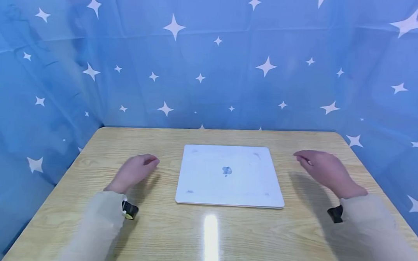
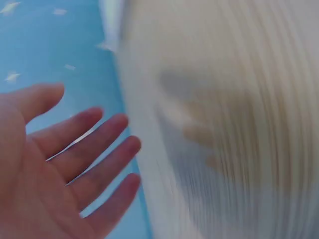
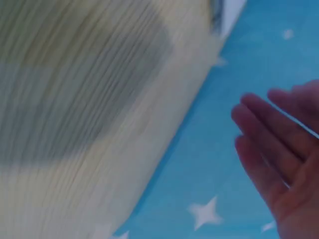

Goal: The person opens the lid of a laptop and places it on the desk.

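Note:
A closed silver laptop [image 1: 210, 181] lies flat on the wooden table, a dark apple logo in the middle of its lid. To its left, my left hand [image 1: 133, 172] is held over the table, apart from the laptop; the left wrist view shows that hand [image 2: 75, 159] with fingers extended and slightly spread, nothing in them. On the other side my right hand [image 1: 323, 168] hovers beyond the laptop's right edge. Its fingers are loosely extended and hold nothing in the right wrist view, where the hand [image 3: 284, 149] appears at the right.
The light wooden table [image 1: 148, 237] carries a bright glare streak in front of the laptop. A blue curtain with white stars [image 1: 211, 68] hangs behind the table and along its sides. Dark wrist straps sit at both sleeve cuffs.

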`<act>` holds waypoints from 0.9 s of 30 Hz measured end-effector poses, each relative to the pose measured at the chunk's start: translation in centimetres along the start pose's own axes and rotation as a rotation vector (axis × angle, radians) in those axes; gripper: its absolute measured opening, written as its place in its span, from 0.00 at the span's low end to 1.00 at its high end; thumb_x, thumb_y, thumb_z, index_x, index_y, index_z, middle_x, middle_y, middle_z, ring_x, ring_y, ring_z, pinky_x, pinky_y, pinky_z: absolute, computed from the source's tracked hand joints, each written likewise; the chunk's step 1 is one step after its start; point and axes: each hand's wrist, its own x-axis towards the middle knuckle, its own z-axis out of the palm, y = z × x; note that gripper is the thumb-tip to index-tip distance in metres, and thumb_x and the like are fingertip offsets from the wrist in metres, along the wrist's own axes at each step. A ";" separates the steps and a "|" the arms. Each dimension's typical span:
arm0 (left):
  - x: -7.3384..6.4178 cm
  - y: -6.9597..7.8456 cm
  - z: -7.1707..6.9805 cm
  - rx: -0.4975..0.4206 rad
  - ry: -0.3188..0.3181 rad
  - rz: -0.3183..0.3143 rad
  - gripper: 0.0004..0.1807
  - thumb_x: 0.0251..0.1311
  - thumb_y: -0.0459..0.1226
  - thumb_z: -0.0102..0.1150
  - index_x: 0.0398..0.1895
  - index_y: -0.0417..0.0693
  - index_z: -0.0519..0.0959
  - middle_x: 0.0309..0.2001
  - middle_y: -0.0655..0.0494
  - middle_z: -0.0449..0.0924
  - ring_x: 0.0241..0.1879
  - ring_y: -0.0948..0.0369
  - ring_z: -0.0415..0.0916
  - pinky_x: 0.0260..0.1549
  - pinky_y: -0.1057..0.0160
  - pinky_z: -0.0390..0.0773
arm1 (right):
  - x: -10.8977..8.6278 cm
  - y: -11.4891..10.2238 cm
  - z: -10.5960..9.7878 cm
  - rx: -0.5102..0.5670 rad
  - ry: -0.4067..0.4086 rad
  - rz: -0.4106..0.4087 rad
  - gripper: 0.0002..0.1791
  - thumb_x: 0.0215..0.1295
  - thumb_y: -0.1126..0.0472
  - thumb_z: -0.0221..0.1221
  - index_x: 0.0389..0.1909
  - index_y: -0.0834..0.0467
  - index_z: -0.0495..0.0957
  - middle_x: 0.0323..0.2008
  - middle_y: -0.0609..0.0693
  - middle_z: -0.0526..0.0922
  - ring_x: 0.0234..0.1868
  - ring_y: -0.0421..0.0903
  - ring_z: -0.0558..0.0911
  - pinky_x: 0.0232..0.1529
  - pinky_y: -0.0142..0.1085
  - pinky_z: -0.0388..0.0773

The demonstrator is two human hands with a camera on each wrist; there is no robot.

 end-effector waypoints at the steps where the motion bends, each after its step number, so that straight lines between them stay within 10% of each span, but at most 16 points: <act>1: -0.1 0.5 0.5 -0.086 -0.030 0.001 0.31 0.61 0.58 0.39 0.59 0.47 0.68 0.56 0.52 0.70 0.57 0.52 0.64 0.54 0.49 0.62 | 0.2 -0.9 0.2 0.020 -0.011 -0.020 0.16 0.65 0.57 0.49 0.48 0.60 0.77 0.43 0.58 0.80 0.41 0.55 0.79 0.39 0.50 0.73; 7: -0.9 2.8 3.9 -0.419 -0.191 -0.007 0.37 0.53 0.63 0.45 0.65 0.59 0.58 0.63 0.63 0.59 0.64 0.58 0.52 0.60 0.48 0.50 | 1.2 -6.8 2.0 0.169 -0.185 -0.070 0.19 0.66 0.53 0.48 0.51 0.58 0.75 0.43 0.53 0.80 0.46 0.52 0.77 0.46 0.49 0.71; 12: -1.8 3.0 7.0 -0.513 -0.269 0.002 0.45 0.50 0.57 0.56 0.69 0.64 0.46 0.67 0.68 0.46 0.67 0.62 0.39 0.61 0.46 0.44 | 1.4 -11.3 3.8 0.234 -0.342 -0.095 0.24 0.63 0.50 0.51 0.56 0.58 0.70 0.49 0.52 0.77 0.51 0.51 0.74 0.51 0.46 0.69; 21: -2.5 2.6 8.4 -0.357 -0.227 -0.051 0.54 0.40 0.59 0.63 0.69 0.70 0.40 0.70 0.59 0.29 0.67 0.55 0.23 0.57 0.37 0.34 | 1.6 -16.4 5.4 0.224 -0.380 -0.126 0.29 0.53 0.50 0.62 0.57 0.53 0.70 0.57 0.53 0.69 0.58 0.51 0.66 0.51 0.47 0.67; 27: -2.5 3.2 8.4 -0.248 -0.205 0.001 0.60 0.38 0.58 0.65 0.70 0.55 0.38 0.70 0.55 0.29 0.67 0.54 0.22 0.60 0.44 0.30 | 1.9 -17.5 6.1 0.170 -0.346 -0.187 0.27 0.48 0.53 0.65 0.52 0.51 0.72 0.60 0.55 0.65 0.61 0.52 0.62 0.47 0.45 0.70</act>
